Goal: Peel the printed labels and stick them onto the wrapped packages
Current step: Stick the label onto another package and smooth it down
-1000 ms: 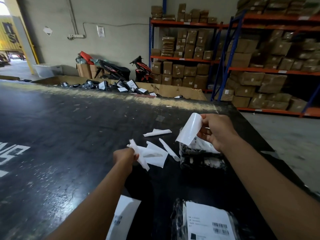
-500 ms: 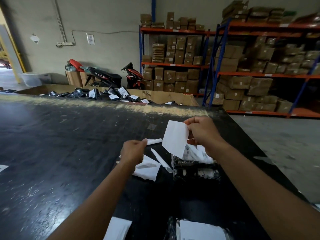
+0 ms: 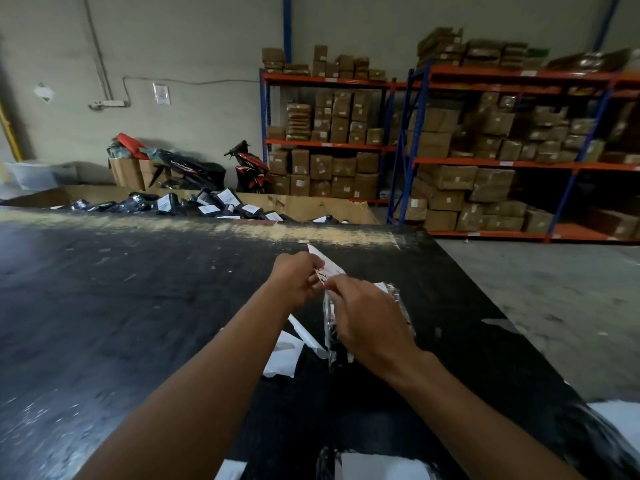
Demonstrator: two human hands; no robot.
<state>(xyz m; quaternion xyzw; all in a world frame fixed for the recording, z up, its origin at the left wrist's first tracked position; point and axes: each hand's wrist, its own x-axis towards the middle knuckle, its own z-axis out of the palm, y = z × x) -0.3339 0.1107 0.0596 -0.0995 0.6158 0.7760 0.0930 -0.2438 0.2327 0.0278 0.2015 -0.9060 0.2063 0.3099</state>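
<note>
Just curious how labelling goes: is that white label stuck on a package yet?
Not yet, apparently: left hand and right hand pinch the label, lifted over the wrapped package; contact is blurred.

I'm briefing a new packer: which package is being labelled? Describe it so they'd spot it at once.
On the big black table, the left hand and right hand pinch a white label. The package lies under the right hand. Unlike the white paper scraps beside it, it is dark and wrapped in shiny plastic.

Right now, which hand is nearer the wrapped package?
Right. The right hand is over the package; the left hand is off its left edge, at the label.
</note>
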